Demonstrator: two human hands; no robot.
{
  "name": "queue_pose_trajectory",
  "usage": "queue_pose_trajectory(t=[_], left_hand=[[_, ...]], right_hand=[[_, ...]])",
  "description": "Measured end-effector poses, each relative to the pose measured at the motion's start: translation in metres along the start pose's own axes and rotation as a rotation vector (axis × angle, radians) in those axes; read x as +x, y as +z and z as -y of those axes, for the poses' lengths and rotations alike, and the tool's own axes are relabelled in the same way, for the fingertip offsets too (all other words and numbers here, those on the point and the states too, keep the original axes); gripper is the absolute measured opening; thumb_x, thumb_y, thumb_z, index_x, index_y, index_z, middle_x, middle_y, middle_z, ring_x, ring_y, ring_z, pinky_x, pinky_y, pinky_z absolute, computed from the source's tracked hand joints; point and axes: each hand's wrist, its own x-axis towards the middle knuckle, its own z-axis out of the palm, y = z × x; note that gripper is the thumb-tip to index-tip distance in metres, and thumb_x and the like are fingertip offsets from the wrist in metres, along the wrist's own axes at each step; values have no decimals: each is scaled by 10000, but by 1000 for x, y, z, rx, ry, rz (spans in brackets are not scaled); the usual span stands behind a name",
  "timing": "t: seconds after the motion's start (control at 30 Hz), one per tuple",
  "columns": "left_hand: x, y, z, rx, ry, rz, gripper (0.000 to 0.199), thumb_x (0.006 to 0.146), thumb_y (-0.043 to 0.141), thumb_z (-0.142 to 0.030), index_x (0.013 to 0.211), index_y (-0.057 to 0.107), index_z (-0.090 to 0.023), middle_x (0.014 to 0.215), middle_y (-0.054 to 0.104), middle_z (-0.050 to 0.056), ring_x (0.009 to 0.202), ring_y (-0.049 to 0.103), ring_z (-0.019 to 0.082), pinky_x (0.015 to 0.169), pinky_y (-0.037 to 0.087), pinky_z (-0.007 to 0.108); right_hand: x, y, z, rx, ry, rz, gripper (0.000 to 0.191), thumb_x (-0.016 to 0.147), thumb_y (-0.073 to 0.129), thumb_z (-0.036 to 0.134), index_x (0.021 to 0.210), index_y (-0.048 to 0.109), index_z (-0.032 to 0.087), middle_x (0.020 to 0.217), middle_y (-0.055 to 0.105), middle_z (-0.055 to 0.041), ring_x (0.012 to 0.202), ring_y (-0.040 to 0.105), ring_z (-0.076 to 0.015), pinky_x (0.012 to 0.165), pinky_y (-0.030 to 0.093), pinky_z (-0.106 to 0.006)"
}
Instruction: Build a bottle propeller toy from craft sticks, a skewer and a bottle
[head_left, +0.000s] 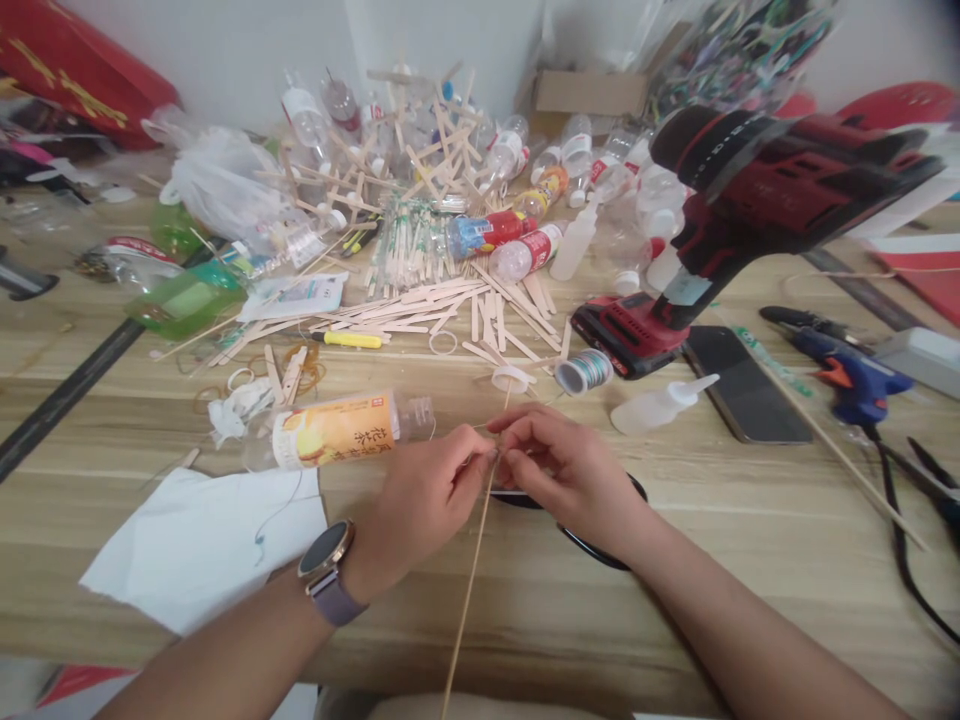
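Note:
A long thin wooden stick (pixel 470 590) runs from the lower edge of the view up between my two hands. My left hand (pixel 431 495), with a watch on its wrist, pinches at the stick with thumb and index finger. Facing it, my right hand (pixel 566 475) has its fingers closed at the same spot, touching the fingertips of the left. Whatever small piece lies between the fingertips is too small to make out. Just past the hands are a white ring (pixel 511 378) and a spool (pixel 583 371). A labelled bottle (pixel 337 430) lies left of my left hand.
A red drill (pixel 720 220) stands at the right, near a phone (pixel 746 385), a glue bottle (pixel 660 403) and a blue glue gun (pixel 851 375) with its cord. Flat sticks (pixel 420 305) and plastic bottles fill the back. White paper (pixel 202 540) lies at the left.

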Motion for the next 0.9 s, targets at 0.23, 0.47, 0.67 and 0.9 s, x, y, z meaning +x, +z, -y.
queue_pose_trajectory(t=[0.23,0.47,0.67,0.9], left_hand=[[0,1,1,19,31,-37,161,942,461,-254,869,590,-192,667,632,-27,575,562,102,568,371,219],[-1,2,1,51,82,-60,157,926,478,-219,843,606,-184,675,659,-23,574,582,105,558,372,222],[-1,2,1,48,86,-49,162,932,469,-226,861,606,-179,681,659,-19,580,583,110,563,375,226],[-2,2,2,25,81,-56,144,931,477,-231,855,591,-184,640,622,-35,546,541,97,545,352,218]], right_hand=[[1,2,-2,114,34,-11,78,851,514,158,847,588,182,1046,605,-86,671,663,-129,596,589,-287],[2,3,-6,21,-34,-23,94,826,529,142,783,606,172,987,618,-84,719,653,-131,599,580,-253],[0,5,-4,129,39,0,84,856,497,161,782,528,185,1025,610,-77,611,648,-99,553,581,-250],[1,-1,-1,180,95,40,81,871,537,239,888,583,175,995,616,-73,645,682,-121,605,605,-270]])
